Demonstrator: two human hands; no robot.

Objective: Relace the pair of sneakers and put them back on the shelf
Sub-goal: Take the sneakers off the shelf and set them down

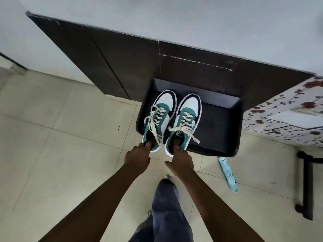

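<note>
Two green and white sneakers with cream laces tied in bows sit side by side, toes pointing away from me. The left sneaker (pixel 160 117) and the right sneaker (pixel 185 122) lie over the left part of a pulled-out dark shelf drawer (pixel 218 126), their heels past its front edge. My left hand (pixel 138 158) holds the left sneaker by the heel with fingers hooked inside the opening. My right hand (pixel 180 161) grips the right sneaker's heel the same way, thumb spread out to the left.
The dark wooden cabinet (pixel 108 58) stands against a pale wall. A light blue spray can (pixel 228 174) lies on the tiled floor right of my hands. A floral-covered surface (pixel 286 116) and a black metal stand (pixel 305 186) are at the right. My leg (pixel 166 212) is below.
</note>
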